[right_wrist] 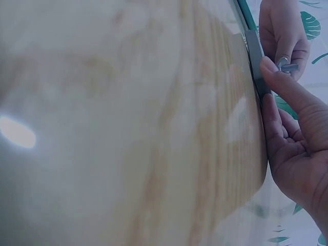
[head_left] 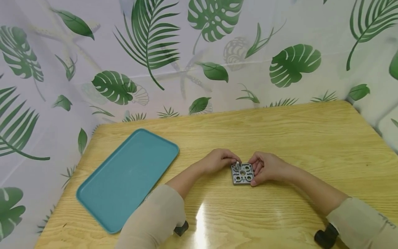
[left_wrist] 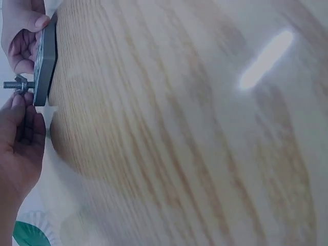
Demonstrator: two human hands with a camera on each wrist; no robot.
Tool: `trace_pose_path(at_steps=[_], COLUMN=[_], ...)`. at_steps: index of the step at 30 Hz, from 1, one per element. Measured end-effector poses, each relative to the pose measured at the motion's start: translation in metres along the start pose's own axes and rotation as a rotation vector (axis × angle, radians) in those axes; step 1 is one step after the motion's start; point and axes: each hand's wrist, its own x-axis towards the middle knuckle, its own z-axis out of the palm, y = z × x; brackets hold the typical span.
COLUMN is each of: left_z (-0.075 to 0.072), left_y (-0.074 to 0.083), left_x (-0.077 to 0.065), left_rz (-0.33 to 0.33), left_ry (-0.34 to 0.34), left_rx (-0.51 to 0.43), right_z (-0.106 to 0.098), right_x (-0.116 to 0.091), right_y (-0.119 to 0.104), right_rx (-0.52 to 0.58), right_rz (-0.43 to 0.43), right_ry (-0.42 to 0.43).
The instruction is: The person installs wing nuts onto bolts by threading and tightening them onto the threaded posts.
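Note:
A square grey metal plate (head_left: 243,174) with several round holes lies on the wooden table between both hands. A threaded bolt (left_wrist: 9,85) stands up from its far left corner, with a wing nut (left_wrist: 21,84) on the thread. My left hand (head_left: 219,161) pinches the wing nut from the left, its fingertips partly hiding it in the head view. From the right, my right hand (head_left: 268,168) grips the plate's edge, thumb at the near corner and fingers at the far side. In the right wrist view, the bolt's end (right_wrist: 293,67) sticks out past the wing nut.
A blue-green rectangular tray (head_left: 129,180) lies at the left of the table (head_left: 295,138), beyond my left forearm. Behind the table hangs a white cloth (head_left: 174,55) with green leaf prints. Dark wrist devices (head_left: 326,236) sit at both sleeves.

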Motion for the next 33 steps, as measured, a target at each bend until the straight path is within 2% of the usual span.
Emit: trace_pose_path(at_steps=[5, 7, 9, 14, 19, 25, 28, 30, 33], left_z=[0.015, 0.022, 0.03, 0.05, 0.063, 0.064, 0.061, 0.057, 0.049], left_y=[0.011, 0.015, 0.018, 0.023, 0.028, 0.024, 0.021, 0.017, 0.009], left_x=[-0.011, -0.019, -0.028, -0.043, -0.042, -0.038, -0.038, -0.038, -0.036], left_rz=[-0.1, -0.116, -0.115, -0.146, -0.18, -0.142, -0.109, -0.081, -0.042], left_ry=[0.326, 0.406, 0.446, 0.495, 0.53, 0.551, 0.538, 0.521, 0.456], left_rx=[-0.011, -0.066, -0.112, -0.26, -0.33, -0.315, -0.267, -0.218, -0.15], right_z=[0.0, 0.0, 0.0, 0.0, -0.001, -0.001, -0.001, -0.001, 0.0], right_x=[0.0, 0.0, 0.0, -0.001, -0.001, -0.001, -0.001, -0.001, -0.001], right_y=[0.001, 0.002, 0.003, 0.003, 0.001, 0.0, 0.0, 0.001, 0.001], right_rx=[0.01, 0.018, 0.026, 0.021, 0.01, 0.003, 0.006, 0.011, 0.012], right_rz=[-0.008, -0.011, -0.011, -0.005, -0.003, -0.017, -0.018, -0.016, -0.014], right_ry=[0.001, 0.0, 0.002, 0.007, 0.007, 0.001, 0.002, 0.006, 0.008])
